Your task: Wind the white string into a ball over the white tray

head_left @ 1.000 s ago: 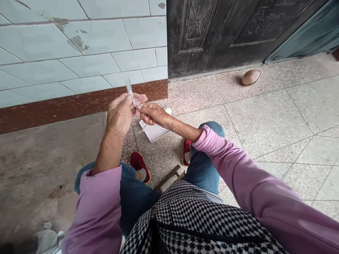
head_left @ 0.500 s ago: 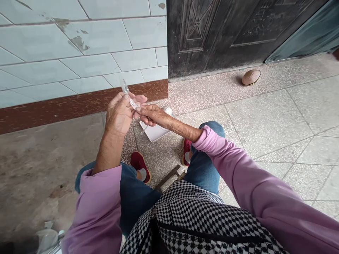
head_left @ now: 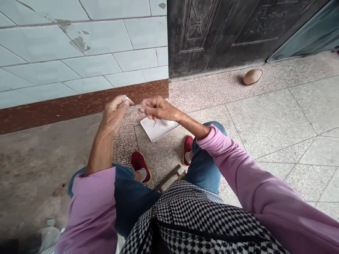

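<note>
Above the floor, my left hand (head_left: 116, 112) pinches a crumpled strip of clear plastic (head_left: 134, 108) between thumb and fingers, and a bit of it shows over the fingertips. My right hand (head_left: 160, 108) faces it from the right, its thumb and forefinger closed on the strip's other end. The strip spans the small gap between the two hands and is slightly blurred. Below them a shallow white tray (head_left: 152, 135) lies on the floor. A white bundle that looks like string (head_left: 169, 123) rests in it, partly covered by my right hand and wrist.
A tiled wall (head_left: 92, 38) with a brown base strip stands ahead on the left, a dark door (head_left: 197, 38) beside it. A brown ball-like object (head_left: 252, 77) lies by the doorstep. Clear plastic (head_left: 49, 238) is at lower left. My red shoes (head_left: 138, 163) flank the tray's near side.
My hands have drawn apart, the left moving left and the right slightly right, with the plastic stretched between them. More of the tray and the white bundle shows.
</note>
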A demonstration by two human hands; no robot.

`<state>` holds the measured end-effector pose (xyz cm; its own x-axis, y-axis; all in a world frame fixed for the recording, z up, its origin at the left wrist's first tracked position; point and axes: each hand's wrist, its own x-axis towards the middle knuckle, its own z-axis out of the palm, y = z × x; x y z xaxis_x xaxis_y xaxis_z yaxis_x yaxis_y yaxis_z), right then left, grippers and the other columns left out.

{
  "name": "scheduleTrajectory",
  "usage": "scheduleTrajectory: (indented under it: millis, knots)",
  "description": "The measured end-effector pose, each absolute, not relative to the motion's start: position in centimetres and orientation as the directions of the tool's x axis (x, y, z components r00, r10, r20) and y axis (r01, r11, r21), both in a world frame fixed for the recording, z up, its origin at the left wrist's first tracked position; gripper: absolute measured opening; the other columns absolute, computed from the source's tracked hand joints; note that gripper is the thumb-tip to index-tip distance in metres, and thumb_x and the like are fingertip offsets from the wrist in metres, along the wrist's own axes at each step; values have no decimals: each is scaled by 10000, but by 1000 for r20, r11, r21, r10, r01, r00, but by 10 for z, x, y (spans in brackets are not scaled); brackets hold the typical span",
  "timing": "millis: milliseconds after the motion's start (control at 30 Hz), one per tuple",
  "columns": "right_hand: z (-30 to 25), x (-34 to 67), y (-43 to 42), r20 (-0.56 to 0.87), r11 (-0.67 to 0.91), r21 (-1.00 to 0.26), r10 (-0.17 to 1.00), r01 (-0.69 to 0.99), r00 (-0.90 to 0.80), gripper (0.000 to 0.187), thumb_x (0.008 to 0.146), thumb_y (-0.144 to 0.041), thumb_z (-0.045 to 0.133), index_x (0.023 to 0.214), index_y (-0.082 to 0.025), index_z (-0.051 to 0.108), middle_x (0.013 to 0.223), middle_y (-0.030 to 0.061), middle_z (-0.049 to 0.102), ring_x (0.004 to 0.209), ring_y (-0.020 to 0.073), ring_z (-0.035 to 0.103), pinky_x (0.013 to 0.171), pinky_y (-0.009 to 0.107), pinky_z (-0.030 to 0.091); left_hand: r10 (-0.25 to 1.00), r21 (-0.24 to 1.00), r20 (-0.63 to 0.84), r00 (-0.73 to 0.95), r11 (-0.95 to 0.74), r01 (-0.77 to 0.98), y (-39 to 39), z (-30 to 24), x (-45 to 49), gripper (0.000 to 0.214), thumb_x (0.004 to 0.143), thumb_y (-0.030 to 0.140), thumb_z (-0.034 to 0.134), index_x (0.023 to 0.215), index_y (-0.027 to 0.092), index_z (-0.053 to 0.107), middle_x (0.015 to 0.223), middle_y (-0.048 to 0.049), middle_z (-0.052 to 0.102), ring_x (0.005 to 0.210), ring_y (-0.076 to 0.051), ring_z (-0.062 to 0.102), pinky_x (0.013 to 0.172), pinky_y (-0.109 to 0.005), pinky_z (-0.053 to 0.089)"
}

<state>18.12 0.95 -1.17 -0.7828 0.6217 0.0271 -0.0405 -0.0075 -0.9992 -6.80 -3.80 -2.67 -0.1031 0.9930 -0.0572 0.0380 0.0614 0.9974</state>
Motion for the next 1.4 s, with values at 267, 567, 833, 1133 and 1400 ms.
scheduleTrajectory:
  millis: [267,567,833,1133,1400]
  knots:
    - [2,199,43,147,193,-981,826,28,-544,487,1337,-230,649,853,-178,640,707,-55,602,694,53,512,672,190,360,954,969,-203,221,228,-92,-63,-22,-43,480,1004,616,1119,1142,204,916,1648,-230,836,1425,-413,836,1018,-465,819]
    - [-19,188,49,209,291,-956,771,41,-601,408,1299,-94,752,914,-188,656,793,-50,577,819,123,513,675,214,398,882,865,-45,470,269,-424,-59,-14,-58,333,1204,493,986,1256,177,892,1746,-265,826,1595,-541,835,1267,-815,747]
    - [-24,186,50,61,96,-995,769,21,-637,549,1308,-515,862,899,-231,633,743,-19,605,772,148,607,597,200,461,894,856,-44,445,264,-445,-57,-9,-52,517,1116,625,1073,1350,190,919,1693,-287,848,1483,-547,896,1112,-738,831]
    - [-48,162,30,17,71,-996,749,56,-663,499,1475,-468,549,1072,-183,622,802,-41,658,615,78,539,582,150,415,984,850,94,152,0,-526,-55,16,-48,639,915,598,1226,940,208,719,1682,-158,862,1469,-568,883,899,-654,872]
    - [-40,161,-28,-81,116,-984,373,133,-924,275,1382,-109,574,1148,-142,714,868,-12,737,702,96,658,718,166,531,999,962,40,-35,-48,-268,-41,8,-84,707,855,751,1216,1058,260,749,1816,-128,756,1644,-575,746,1142,-751,803]
